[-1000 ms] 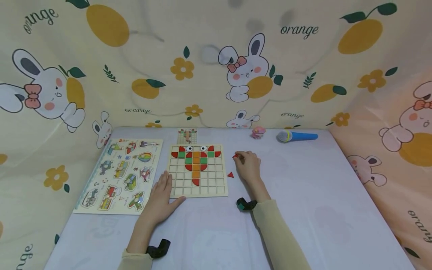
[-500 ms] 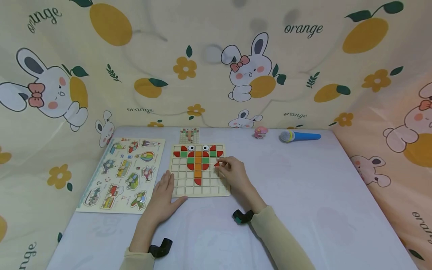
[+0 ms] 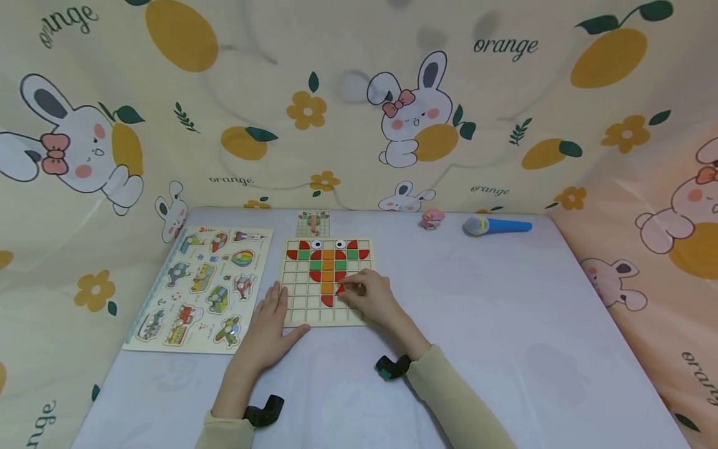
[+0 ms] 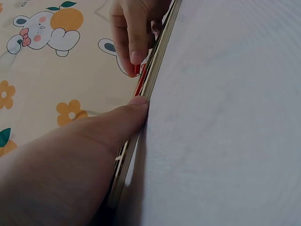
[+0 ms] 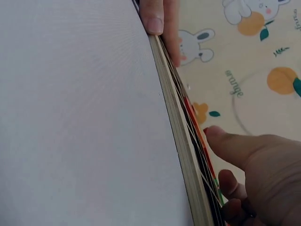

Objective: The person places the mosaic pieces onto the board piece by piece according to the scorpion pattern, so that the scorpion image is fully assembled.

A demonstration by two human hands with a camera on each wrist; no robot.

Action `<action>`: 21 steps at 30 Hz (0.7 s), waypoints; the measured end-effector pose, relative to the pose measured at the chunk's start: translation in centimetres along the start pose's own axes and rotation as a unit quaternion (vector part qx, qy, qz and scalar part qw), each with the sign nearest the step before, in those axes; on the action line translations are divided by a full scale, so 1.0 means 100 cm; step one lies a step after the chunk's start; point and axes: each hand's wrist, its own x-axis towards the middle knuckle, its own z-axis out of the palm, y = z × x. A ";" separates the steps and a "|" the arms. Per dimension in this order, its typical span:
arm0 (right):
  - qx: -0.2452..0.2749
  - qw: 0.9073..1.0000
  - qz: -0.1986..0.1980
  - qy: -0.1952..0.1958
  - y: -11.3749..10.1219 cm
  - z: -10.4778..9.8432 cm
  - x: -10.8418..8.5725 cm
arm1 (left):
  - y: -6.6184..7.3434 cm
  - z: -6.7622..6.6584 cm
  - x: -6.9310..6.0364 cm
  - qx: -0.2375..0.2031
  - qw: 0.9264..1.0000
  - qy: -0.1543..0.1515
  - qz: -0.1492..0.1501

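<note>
A square grid board (image 3: 303, 315) lies in the middle of the table, with red, green and orange pieces and two eye pieces (image 3: 339, 244) set in its upper and middle cells. My right hand (image 3: 370, 296) is over the board's right half and pinches a small red triangular piece (image 3: 339, 289) beside the lower end of the orange column (image 3: 328, 274). The left wrist view also shows the red piece (image 4: 137, 69) between those fingertips. My left hand (image 3: 272, 324) rests along the board's left edge with straight fingers, its thumb (image 4: 138, 101) touching the near edge.
A picture puzzle board (image 3: 202, 287) lies to the left, partly behind my left hand. A small pattern card (image 3: 313, 223) sits behind the grid board. Farther right are a pink figurine (image 3: 431, 219) and a blue toy microphone (image 3: 497, 226). Printed cloth (image 3: 348, 143) stands behind the table.
My right hand has carried a red piece leftward from the table onto the board's lower middle. The loose red triangle seen right of the board is now out of sight. My left hand stays put.
</note>
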 end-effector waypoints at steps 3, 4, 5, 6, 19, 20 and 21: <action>-0.012 1.000 -0.004 -0.015 0.001 0.001 -0.002 | 0.000 0.000 0.000 0.001 1.000 -0.001 -0.003; -0.018 1.000 -0.008 -0.020 0.002 0.001 -0.003 | 0.000 0.000 0.000 0.001 1.000 -0.001 -0.003; -0.023 0.999 -0.013 -0.025 0.003 0.002 -0.004 | 0.000 0.000 0.000 0.002 1.000 0.000 -0.003; -0.028 0.999 -0.018 -0.028 0.003 0.002 -0.004 | 0.000 0.000 0.000 0.002 1.000 0.000 -0.003; 0.000 0.999 -0.041 -0.026 0.008 -0.001 -0.010 | 0.000 0.001 0.000 0.004 1.000 -0.005 -0.006; -0.001 0.999 -0.044 -0.026 0.007 -0.001 -0.010 | 0.000 0.001 0.000 0.003 1.000 -0.004 -0.006; -0.002 0.999 -0.046 -0.025 0.007 -0.001 -0.010 | 0.000 0.001 0.000 0.003 1.000 -0.004 -0.006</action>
